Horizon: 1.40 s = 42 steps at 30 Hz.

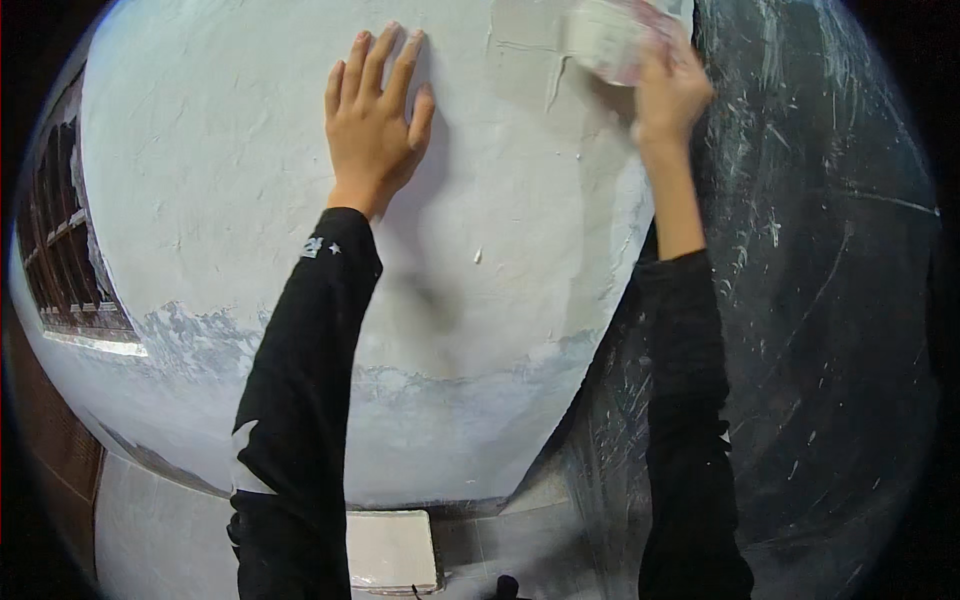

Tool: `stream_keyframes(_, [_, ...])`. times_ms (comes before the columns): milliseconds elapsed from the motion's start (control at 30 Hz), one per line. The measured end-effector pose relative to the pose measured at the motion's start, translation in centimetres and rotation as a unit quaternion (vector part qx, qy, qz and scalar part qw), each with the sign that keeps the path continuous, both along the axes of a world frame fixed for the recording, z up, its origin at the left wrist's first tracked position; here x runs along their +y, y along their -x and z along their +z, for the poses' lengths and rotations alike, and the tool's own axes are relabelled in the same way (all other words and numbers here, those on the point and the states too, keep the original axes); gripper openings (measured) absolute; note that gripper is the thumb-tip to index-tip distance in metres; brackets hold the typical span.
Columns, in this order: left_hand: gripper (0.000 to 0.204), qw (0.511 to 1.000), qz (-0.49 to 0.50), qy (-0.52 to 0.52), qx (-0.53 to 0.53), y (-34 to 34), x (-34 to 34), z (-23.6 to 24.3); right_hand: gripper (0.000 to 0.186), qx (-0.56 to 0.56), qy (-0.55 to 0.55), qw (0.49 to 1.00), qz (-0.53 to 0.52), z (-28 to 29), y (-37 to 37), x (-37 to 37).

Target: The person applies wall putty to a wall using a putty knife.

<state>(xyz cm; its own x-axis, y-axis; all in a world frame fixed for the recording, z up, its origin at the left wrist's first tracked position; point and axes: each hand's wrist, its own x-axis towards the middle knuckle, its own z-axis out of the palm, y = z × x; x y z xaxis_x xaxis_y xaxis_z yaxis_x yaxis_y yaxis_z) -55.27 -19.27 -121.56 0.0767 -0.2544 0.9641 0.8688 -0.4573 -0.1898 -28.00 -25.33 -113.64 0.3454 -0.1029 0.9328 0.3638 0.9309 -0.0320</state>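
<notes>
My left hand (376, 130) rests against the white wall (250, 200), its fingers stretched out and a little apart. In my right hand (672, 95) is a flat putty scraper (612, 40), smeared with white paste and showing some reddish patches; motion blurs both. The scraper is at the upper right of the wall, close to its right edge, beside a greyer patch of paste (525, 50) with a raised ridge and a drip below it. A small white blob (478, 257) sticks to the wall lower down. My fingers partly hide the scraper's near edge.
On the floor below stands a rectangular container (392, 550) with whitish contents, partly behind my left sleeve. A dark, paint-spattered panel (810, 300) lies along the right. A barred window (68, 240) is at the far left. Rough bluish paint edges (430, 380) cross the lower wall.
</notes>
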Motion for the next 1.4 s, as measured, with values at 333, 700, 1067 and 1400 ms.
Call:
stream_keyframes(333, [0.052,1.000,0.019,-0.011,-0.004,-0.2,0.0,0.1,0.037,0.037,0.000,0.998,-0.043,-2.4,-3.1,-0.8])
stream_keyframes(700, [0.053,1.000,0.021,-0.008,0.001,-0.1,-0.2,0.1,0.035,0.034,0.013,0.994,-0.103,-2.8,1.7,0.8])
stream_keyframes(1067, [0.054,1.000,0.023,-0.010,-0.001,0.6,0.3,0.0,0.040,0.028,0.014,0.999,-0.018,-4.3,3.1,0.7])
stream_keyframes(1400, [0.054,1.000,-0.004,-0.026,0.002,0.2,0.4,0.0,0.039,0.009,-0.010,0.989,-0.146,-5.5,1.7,1.2])
